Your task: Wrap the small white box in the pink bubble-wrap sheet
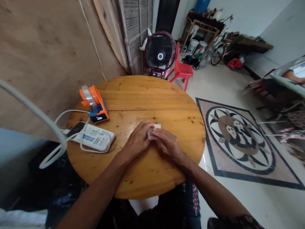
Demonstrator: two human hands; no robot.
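Observation:
Both my hands meet at the middle of a round wooden table (143,95). My left hand (137,140) and my right hand (168,143) have their fingers curled and pinched on a small white folded piece (153,130), perhaps paper or cloth, that lies on the tabletop between them. Most of the white piece is covered by my fingers.
At the table's left lie an orange tape dispenser (94,103), a white power bank (95,138) with white cables and a dark phone (75,128). Beyond the table stand a fan (160,55) and a red chair (182,70). A patterned floor inlay (240,136) lies to the right.

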